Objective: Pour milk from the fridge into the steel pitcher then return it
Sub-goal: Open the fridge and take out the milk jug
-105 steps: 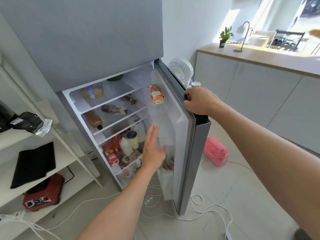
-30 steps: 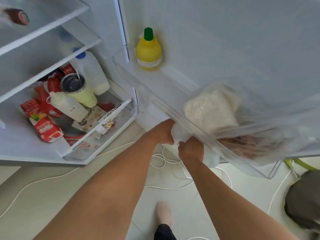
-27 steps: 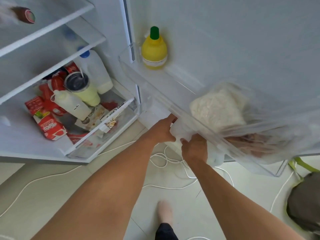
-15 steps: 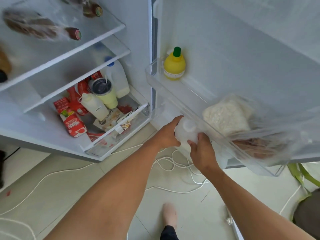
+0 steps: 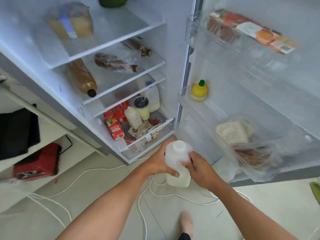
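A white plastic milk bottle (image 5: 177,160) with a white cap is held upright in front of the open fridge (image 5: 121,32), clear of the door's bottom bin. My left hand (image 5: 158,162) grips its left side, thumb across the front. My right hand (image 5: 199,168) grips its right side. The bottle holds milk in its lower part. The steel pitcher is not in view.
The fridge door (image 5: 259,84) stands open on the right, with a yellow squeeze bottle (image 5: 199,90) and bagged food (image 5: 242,135) in its bins. A second milk jug (image 5: 152,96), cup and cartons fill the bottom drawer. White cables (image 5: 155,191) lie on the tiled floor. A shelf unit (image 5: 20,135) stands left.
Both hands have lifted the milk bottle out from under the door's lower bin and drawn it toward me. The view has tilted up, showing more shelves.
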Available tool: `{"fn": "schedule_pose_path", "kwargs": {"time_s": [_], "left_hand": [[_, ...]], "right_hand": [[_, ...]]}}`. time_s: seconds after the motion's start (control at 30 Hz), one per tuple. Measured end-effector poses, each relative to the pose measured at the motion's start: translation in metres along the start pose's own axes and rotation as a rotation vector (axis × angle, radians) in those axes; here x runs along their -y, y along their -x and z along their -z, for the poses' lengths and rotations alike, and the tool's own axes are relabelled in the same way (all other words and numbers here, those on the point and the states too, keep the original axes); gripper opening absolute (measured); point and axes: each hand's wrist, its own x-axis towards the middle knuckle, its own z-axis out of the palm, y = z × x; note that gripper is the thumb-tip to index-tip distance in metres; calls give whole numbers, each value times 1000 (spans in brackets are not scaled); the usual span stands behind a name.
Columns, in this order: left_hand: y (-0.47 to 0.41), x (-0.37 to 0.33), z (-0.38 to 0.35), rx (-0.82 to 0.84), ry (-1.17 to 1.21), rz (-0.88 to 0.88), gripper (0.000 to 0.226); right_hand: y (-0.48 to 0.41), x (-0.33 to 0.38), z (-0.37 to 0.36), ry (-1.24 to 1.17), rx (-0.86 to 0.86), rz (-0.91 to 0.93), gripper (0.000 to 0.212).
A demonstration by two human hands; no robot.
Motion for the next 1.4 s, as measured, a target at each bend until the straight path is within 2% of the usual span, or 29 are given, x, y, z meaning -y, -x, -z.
{"fn": "schedule_pose_path", "kwargs": {"time_s": [0.23,0.33,0.47,0.5,0.63,0.7,0.73,0.83,0.93,1.2,1.3,1.4], "left_hand": [[94,-48,35,-376,36,-121,94],[127,-88,56,-486,18,-216,96],[167,-148,88,-561,-12,-345,101],[177,-164,97,-569,-15,-360,96],[213,-225,122,-572,-5,-534,52],[226,-248,126,-594,32,-595,48],[231,-257,127,-610,51,-595,53],[239,-278,126,-670,145,-578,62],[236,-297,123,-679,192,-580,80],[208,-328,107,-659,244,-593,85],[202,-341,97,-641,224,-648,82],[204,-356,86,-609,236,-708,67]], "right_hand": [[25,113,54,11,126,177,22],[38,164,87,25,101,258,21],[60,228,133,41,34,334,14],[66,243,144,30,22,354,17],[79,290,183,2,-7,436,18],[83,310,199,20,-33,485,26],[85,317,207,18,-38,504,26],[97,328,228,-35,-45,536,24],[103,327,248,-32,-73,563,29],[125,303,308,205,-281,596,40],[129,277,342,334,-380,497,57],[134,242,377,452,-425,348,66]]}}
